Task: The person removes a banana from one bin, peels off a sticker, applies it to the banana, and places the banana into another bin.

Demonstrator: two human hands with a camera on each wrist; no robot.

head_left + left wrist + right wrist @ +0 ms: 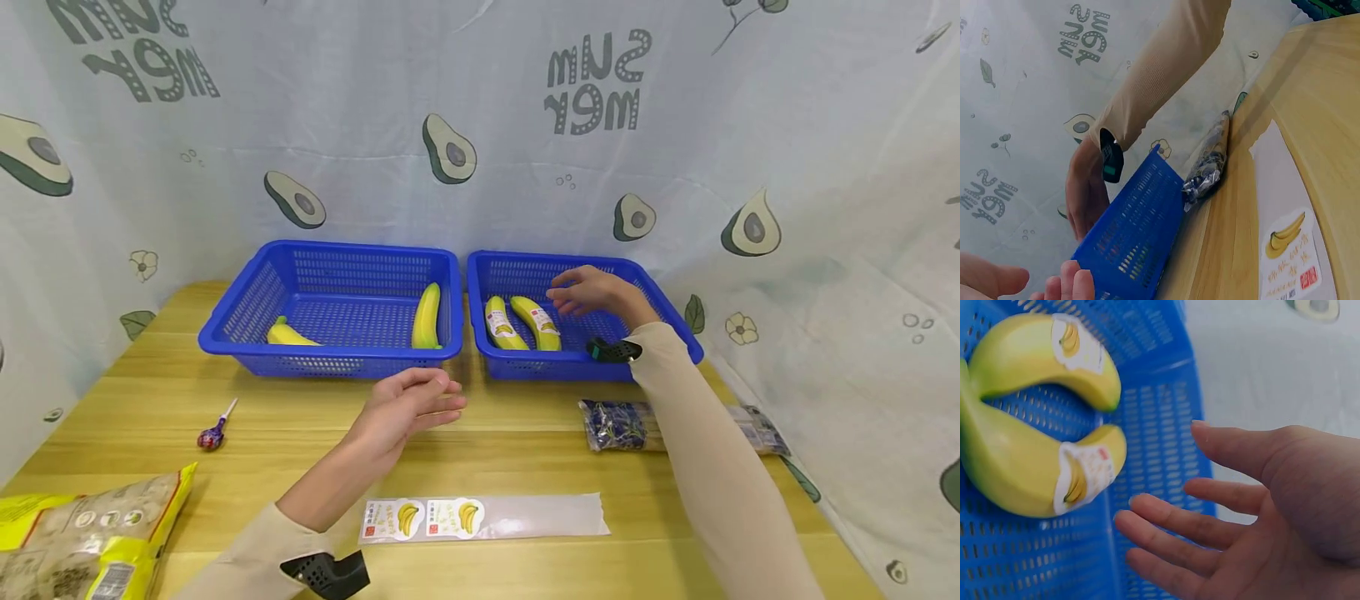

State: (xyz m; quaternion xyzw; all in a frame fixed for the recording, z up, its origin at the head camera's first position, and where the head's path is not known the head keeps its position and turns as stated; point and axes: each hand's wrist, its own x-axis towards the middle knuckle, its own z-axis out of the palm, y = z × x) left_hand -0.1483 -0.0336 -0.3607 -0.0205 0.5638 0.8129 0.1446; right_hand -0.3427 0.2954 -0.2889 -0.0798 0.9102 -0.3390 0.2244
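Two bananas with white stickers, one left [500, 323] and one right [537, 323], lie in the right blue basket [495, 364]. Over that basket is my right hand [592, 292], its fingers spread and loose, apart from the bananas in the right wrist view. My left hand [408, 408] hovers above the table before the two baskets, fingers extended and holding nothing. Inside the left blue basket [330, 364] are two bananas without visible stickers, one at the right side [427, 317] and one at the front left [289, 334].
A clear strip [540, 517] with two banana stickers lies at the table's front. A lollipop [213, 433] and a yellow-edged bag [97, 533] are on the left. Partly behind my right forearm lies a clear plastic package [618, 425]. A printed curtain [510, 183] hangs behind.
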